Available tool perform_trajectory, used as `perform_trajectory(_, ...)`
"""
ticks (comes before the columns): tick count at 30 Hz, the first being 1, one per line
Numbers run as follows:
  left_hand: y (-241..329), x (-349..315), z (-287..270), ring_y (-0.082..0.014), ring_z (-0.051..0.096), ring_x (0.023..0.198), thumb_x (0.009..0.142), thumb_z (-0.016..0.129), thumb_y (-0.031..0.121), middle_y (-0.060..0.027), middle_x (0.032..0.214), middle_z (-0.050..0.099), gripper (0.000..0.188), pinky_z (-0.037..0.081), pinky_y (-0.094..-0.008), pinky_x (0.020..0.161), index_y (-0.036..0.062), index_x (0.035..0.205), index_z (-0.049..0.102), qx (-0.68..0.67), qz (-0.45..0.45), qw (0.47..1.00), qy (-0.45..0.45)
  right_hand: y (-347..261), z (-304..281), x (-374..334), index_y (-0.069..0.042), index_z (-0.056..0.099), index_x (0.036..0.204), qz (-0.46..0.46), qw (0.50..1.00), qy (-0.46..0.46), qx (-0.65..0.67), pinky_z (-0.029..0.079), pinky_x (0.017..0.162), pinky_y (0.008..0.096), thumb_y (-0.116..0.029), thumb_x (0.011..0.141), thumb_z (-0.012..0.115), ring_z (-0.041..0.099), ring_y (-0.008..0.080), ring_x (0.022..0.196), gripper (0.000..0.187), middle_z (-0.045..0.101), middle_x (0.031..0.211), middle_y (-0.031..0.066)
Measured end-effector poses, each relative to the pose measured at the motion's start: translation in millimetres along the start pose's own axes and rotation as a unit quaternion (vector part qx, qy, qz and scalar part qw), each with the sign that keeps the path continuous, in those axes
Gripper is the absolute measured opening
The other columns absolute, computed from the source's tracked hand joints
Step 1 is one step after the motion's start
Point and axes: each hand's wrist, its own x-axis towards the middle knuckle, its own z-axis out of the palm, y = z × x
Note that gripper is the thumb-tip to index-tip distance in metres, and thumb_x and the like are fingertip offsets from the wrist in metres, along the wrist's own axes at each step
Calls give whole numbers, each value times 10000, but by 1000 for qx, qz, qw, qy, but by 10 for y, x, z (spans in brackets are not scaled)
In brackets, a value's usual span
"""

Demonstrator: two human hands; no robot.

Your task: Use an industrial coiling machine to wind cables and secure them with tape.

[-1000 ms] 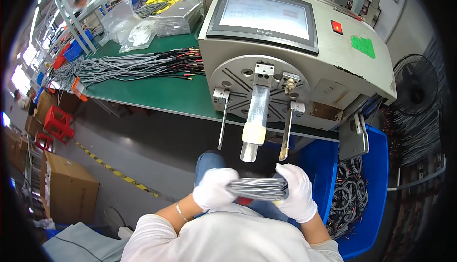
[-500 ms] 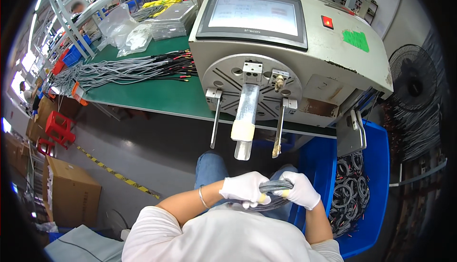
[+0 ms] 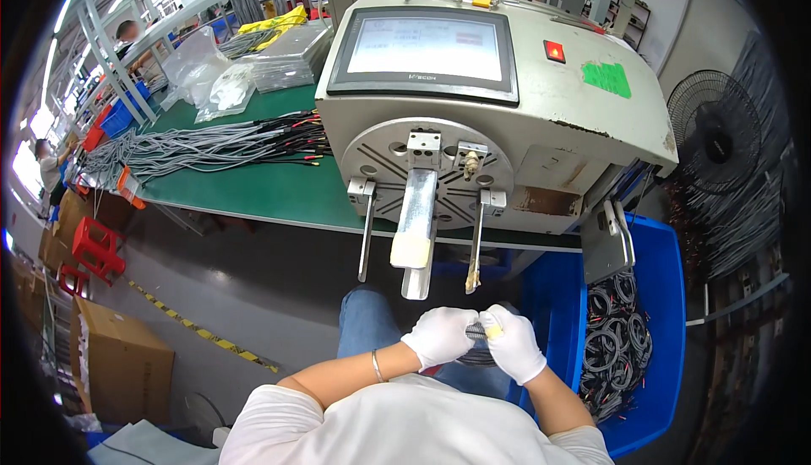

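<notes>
A coiled grey cable (image 3: 478,355) hangs in front of my lap, partly hidden by my gloved hands. My left hand (image 3: 441,336), in a white glove, is closed on its left side. Just beside it, almost touching, my right hand (image 3: 514,347) grips the same coil from the right; a yellowish patch shows on its fingers. Beyond my hands stands a winding machine (image 3: 541,148) with a round slotted plate (image 3: 389,144) and several metal prongs pointing toward me. Nothing is wound on its middle prong (image 3: 414,224).
Right of my legs, a blue bin (image 3: 667,313) holds many coiled cables (image 3: 612,338). Straight grey cables (image 3: 203,148) with black ends lie on the green table (image 3: 245,195). A fan (image 3: 718,131) stands at the right; a cardboard box (image 3: 127,364) and red stool (image 3: 99,245) at the left.
My hands have drawn closer together round the coil, and less of it shows between them. The whole view has shifted a little, with the machine now lower and further left.
</notes>
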Motion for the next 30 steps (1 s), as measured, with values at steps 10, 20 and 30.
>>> perform_trajectory(10,-125,51,-44,-389,620,737,800,574,269,-199,736,627,227,493,-477,659,62,726,631,36,-44,996,-76,153,181,252,-94,525,747,-27,995,62,-74,464,541,462,-278,952,478,607,377,614,280,594,626,174)
perform_trajectory(20,-354,48,176,-348,591,637,722,666,183,-151,651,580,176,491,-388,569,62,656,558,-3,144,985,92,-251,-318,145,-73,565,843,37,990,-132,34,487,528,381,-275,952,508,599,309,533,236,593,617,142)
perform_trajectory(30,451,364,-62,-169,531,416,755,609,75,-68,532,545,108,465,-303,422,20,671,570,-404,-91,877,-243,-157,-940,189,-56,634,920,-355,926,5,-126,426,464,321,-291,838,654,529,232,453,249,521,559,72)
